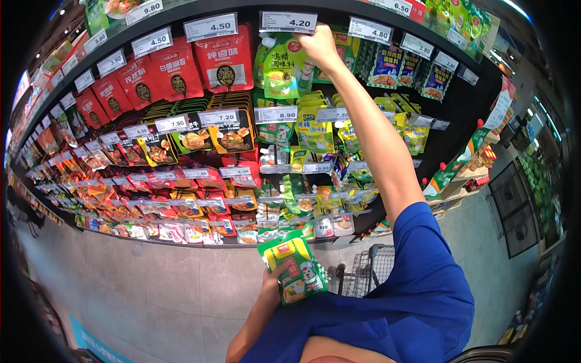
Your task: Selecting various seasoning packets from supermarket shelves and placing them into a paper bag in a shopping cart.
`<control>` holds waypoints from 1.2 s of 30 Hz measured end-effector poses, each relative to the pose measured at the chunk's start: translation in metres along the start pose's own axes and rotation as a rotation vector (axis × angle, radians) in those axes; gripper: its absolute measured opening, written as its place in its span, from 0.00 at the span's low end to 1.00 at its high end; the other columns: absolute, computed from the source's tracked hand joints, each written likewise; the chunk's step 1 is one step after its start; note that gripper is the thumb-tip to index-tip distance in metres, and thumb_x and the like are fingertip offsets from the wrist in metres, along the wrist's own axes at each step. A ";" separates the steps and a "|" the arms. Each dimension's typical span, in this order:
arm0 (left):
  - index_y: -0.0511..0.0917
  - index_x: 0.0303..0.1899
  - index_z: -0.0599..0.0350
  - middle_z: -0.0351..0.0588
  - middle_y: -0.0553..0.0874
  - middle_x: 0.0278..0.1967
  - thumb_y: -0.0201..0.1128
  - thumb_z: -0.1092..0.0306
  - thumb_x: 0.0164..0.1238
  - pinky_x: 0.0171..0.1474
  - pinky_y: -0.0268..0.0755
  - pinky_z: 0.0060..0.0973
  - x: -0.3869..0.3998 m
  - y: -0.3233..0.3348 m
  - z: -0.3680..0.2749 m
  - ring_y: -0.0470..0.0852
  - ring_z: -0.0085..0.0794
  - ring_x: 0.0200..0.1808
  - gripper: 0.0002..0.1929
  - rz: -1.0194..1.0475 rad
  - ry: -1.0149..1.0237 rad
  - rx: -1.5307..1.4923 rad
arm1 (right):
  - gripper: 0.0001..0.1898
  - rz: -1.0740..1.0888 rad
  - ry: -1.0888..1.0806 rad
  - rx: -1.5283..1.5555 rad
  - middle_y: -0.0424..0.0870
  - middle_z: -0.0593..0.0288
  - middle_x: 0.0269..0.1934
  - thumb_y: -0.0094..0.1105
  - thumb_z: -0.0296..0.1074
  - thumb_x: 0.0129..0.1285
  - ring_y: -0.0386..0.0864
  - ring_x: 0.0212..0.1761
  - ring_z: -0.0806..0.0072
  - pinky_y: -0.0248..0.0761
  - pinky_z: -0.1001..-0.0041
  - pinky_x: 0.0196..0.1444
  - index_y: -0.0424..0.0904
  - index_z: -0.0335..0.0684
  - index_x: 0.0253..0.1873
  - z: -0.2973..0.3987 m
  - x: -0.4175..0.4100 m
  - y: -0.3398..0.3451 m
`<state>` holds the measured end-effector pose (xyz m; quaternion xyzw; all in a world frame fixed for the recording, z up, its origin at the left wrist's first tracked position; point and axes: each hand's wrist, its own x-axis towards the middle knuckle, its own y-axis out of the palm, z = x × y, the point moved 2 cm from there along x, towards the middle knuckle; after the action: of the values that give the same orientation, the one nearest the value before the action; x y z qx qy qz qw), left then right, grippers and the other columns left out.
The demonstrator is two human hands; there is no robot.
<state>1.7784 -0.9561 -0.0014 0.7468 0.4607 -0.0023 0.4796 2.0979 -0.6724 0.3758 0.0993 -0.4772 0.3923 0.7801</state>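
Note:
My left hand [273, 282] is low before my body and grips a green and yellow seasoning packet [295, 267], with the thumb over its front. My right arm reaches up to the top of the shelf rack. My right hand [320, 45] is at the upper row, just beside a price tag [288, 22] and over the top corner of a green spouted seasoning pouch [286, 68]. Its fingers are bent and partly hidden behind the tag, so what they touch is unclear. A green and yellow packet [346, 52] hangs right behind this hand.
Red seasoning pouches [224, 59] hang left of my right hand, blue packets [386, 66] to its right. Lower rows hold yellow pouches [314, 129] and many others. A wire shopping cart [370, 267] stands by my right side on the grey tile floor [172, 277]. A side display [458, 172] stands at right.

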 end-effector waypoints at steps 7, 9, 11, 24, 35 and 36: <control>0.72 0.62 0.63 0.54 0.84 0.53 0.64 0.67 0.70 0.57 0.81 0.42 -0.001 0.000 -0.001 0.85 0.42 0.53 0.22 0.076 0.105 0.043 | 0.19 0.021 -0.012 -0.111 0.88 0.49 0.48 0.69 0.40 0.61 0.86 0.49 0.64 0.76 0.65 0.50 0.83 0.38 0.54 0.010 -0.019 -0.015; 0.73 0.63 0.60 0.49 0.84 0.55 0.67 0.66 0.70 0.58 0.78 0.39 0.004 -0.001 -0.009 0.84 0.37 0.55 0.24 0.061 0.110 0.081 | 0.20 -0.391 -0.381 -0.713 0.85 0.46 0.48 0.65 0.31 0.62 0.83 0.47 0.58 0.75 0.65 0.54 0.76 0.33 0.57 0.018 -0.050 -0.020; 0.73 0.63 0.59 0.49 0.84 0.55 0.67 0.67 0.70 0.57 0.78 0.38 0.002 -0.001 -0.018 0.84 0.36 0.54 0.23 0.044 0.196 0.030 | 0.21 -0.356 -0.481 -0.515 0.82 0.42 0.51 0.65 0.32 0.61 0.81 0.52 0.54 0.73 0.63 0.58 0.74 0.31 0.58 0.052 -0.112 -0.014; 0.70 0.63 0.62 0.52 0.84 0.55 0.60 0.70 0.74 0.55 0.81 0.34 0.019 -0.031 0.003 0.86 0.34 0.52 0.20 -0.011 0.013 0.036 | 0.18 0.256 1.174 0.487 0.83 0.63 0.42 0.68 0.26 0.65 0.79 0.39 0.84 0.76 0.80 0.35 0.75 0.34 0.58 0.103 -0.485 -0.023; 0.75 0.54 0.63 0.48 0.87 0.46 0.67 0.78 0.67 0.49 0.83 0.29 0.005 0.006 0.006 0.88 0.30 0.44 0.16 0.011 0.006 0.316 | 0.20 -0.015 1.064 0.727 0.85 0.58 0.53 0.67 0.22 0.64 0.83 0.52 0.78 0.76 0.76 0.55 0.74 0.34 0.60 0.082 -0.447 -0.075; 0.75 0.54 0.63 0.48 0.87 0.46 0.67 0.78 0.67 0.49 0.83 0.29 0.004 0.008 0.006 0.88 0.30 0.44 0.16 0.019 0.008 0.317 | 0.19 0.000 1.128 0.780 0.86 0.58 0.51 0.67 0.23 0.64 0.84 0.50 0.77 0.77 0.76 0.54 0.75 0.33 0.59 0.079 -0.441 -0.077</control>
<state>1.7889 -0.9583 -0.0005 0.8175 0.4493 -0.0676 0.3540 1.9949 -0.9937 0.0717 0.1535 0.1782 0.5270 0.8166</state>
